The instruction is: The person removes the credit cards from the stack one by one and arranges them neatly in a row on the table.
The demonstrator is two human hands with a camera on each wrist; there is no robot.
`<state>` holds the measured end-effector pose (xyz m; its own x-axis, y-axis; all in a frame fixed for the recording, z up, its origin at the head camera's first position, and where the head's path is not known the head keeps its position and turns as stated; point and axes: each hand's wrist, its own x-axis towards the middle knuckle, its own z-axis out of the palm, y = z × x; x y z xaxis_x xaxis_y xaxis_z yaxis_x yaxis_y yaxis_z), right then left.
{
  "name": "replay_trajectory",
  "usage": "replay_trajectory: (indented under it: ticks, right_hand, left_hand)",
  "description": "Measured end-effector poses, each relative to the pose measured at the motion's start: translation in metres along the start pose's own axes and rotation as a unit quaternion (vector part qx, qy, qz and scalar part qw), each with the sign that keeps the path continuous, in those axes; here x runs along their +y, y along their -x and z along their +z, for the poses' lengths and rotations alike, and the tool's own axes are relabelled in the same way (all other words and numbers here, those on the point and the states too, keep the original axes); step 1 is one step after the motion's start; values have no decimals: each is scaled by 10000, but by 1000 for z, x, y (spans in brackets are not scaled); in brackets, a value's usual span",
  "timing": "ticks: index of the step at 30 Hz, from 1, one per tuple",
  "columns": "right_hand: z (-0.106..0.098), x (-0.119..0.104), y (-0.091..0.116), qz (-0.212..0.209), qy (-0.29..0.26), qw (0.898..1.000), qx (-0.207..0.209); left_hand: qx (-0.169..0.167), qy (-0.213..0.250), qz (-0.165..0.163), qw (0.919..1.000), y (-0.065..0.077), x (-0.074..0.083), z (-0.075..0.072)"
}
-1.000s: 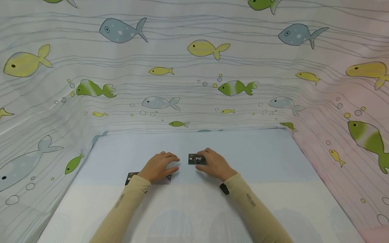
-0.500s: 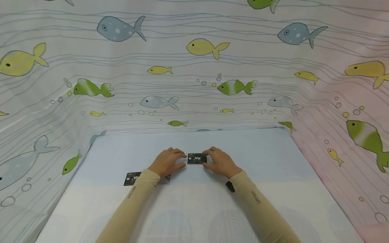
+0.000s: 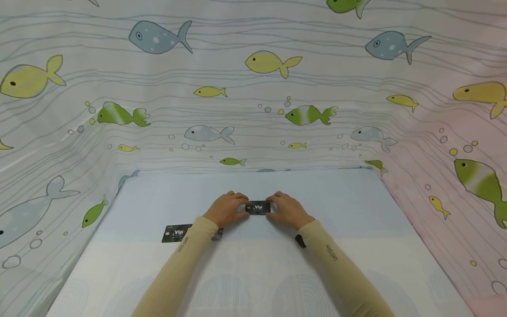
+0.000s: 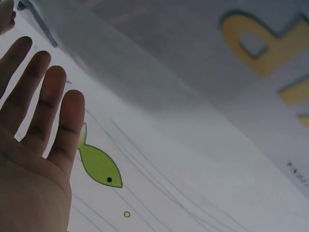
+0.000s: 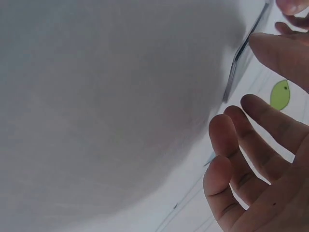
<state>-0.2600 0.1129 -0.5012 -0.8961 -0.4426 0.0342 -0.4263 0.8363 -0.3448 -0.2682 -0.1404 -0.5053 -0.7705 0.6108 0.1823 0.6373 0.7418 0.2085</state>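
Observation:
A small black VIP card [image 3: 258, 208] with a chip mark and white lettering is at the middle of the table, between both hands. My left hand [image 3: 226, 208] grips its left end, a finger at the top corner and the thumb at the bottom one. Mirroring this, my right hand [image 3: 291, 210] holds the right end between thumb and fingers. In the left wrist view, the fingers [image 4: 50, 104] reach out long and slightly spread. The right wrist view shows the card edge-on [image 5: 237, 58], with the thumb against it and the other fingers bent below.
Another black VIP card [image 3: 174, 233] lies to the left, partly hidden by the left sleeve [image 3: 186, 259]. A purplish card corner [image 3: 218, 234] shows past that forearm. The pale table [image 3: 253, 264] is bounded by a fish-print curtain [image 3: 253, 97] at back and sides.
My left hand has moved right until its fingertips meet the card's left end. The right hand has slid back to the right end. The card itself has hardly moved.

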Motion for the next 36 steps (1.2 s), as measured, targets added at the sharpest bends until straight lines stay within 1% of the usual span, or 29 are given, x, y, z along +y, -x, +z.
replay_trajectory:
  ticks: [5,11,15,26,30,36]
  right_hand:
    - [2,1,-6,-59,96,9999,-85]
    - [1,2,-10,-32,103,9996,-266]
    - [1,4,-13,20,54,9993,-365]
    - [1,9,-16,-20,-117,9988,-467]
    - [0,9,-16,-125,-106,9988,-466]
    - [0,11,-18,-187,-81,9990,-409]
  left_hand:
    - [-43,3,33,10000,-3,0,0]
    - [-203,-54,12,9998,-5,0,1]
    - [-237,-20,5,9997,-8,0,2]
    - [-357,3,-38,9994,-11,-5,6]
    - [-287,7,6,9996,-10,-5,5]
    - [-4,28,159,9999,-8,-4,3]
